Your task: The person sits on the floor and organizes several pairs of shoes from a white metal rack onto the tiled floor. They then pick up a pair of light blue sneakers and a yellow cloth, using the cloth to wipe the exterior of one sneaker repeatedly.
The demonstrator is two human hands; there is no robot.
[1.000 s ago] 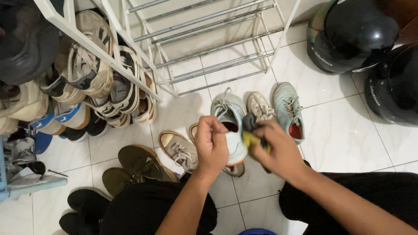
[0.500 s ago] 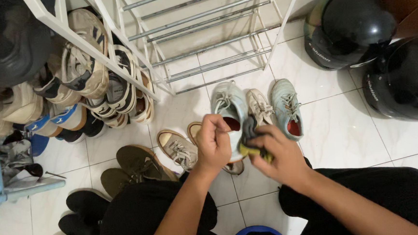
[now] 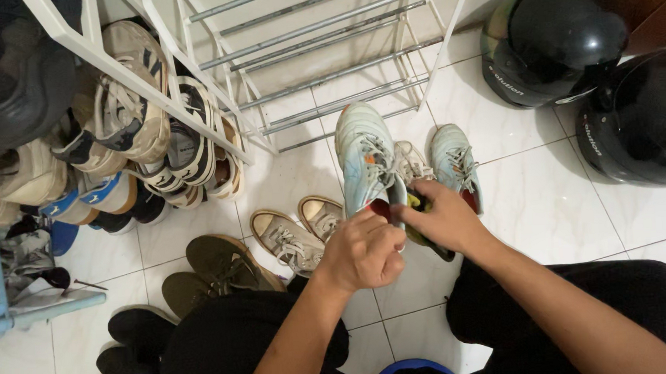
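Since the earlier frame, the shoe (image 3: 365, 158) has swung toe-far above the floor, left hand (image 3: 364, 252) clenched round its heel to steady it while the right hand (image 3: 441, 217) pinches the cloth (image 3: 419, 205) against its side.

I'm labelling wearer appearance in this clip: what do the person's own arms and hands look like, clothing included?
Both forearms are bare, with no sleeves in view. The left hand and right hand wear no gloves; no rings, watch or bands show. Below them are black trousers.
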